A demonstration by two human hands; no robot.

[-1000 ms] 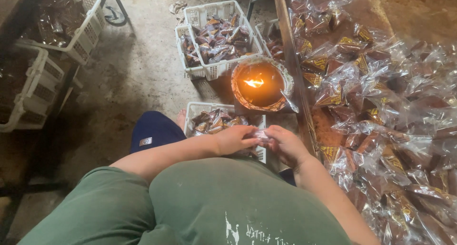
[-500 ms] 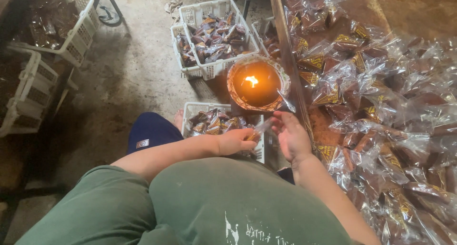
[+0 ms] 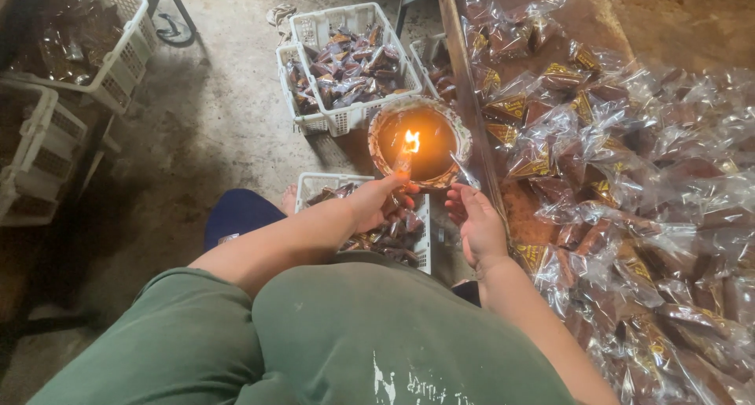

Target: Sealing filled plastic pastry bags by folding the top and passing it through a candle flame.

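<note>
Hands have moved up toward the fire since a moment ago. Back then both hands sat low and close together over the small basket (image 3: 423, 252) by the knees. Now the left hand (image 3: 376, 203) is lifted and pinches a small clear packet (image 3: 403, 164) tight between its fingers, holding the end of it right at the flame (image 3: 411, 141). The flame burns in a round clay bowl (image 3: 420, 140) on the floor, just beside the edge of the low table (image 3: 464, 75).

The right hand (image 3: 476, 226) has let go and come away. It is open, fingers spread a little, holding nothing, just to the right of the bowl. So the packet has passed to one hand only, and its end is at the heat; I think the open end is being melted shut.

More packets lie in a big heap (image 3: 629, 177) on the table to the right. A white basket (image 3: 350, 63) full of packets stands behind the bowl, and other white baskets (image 3: 86, 51) stand far off on the left.
</note>
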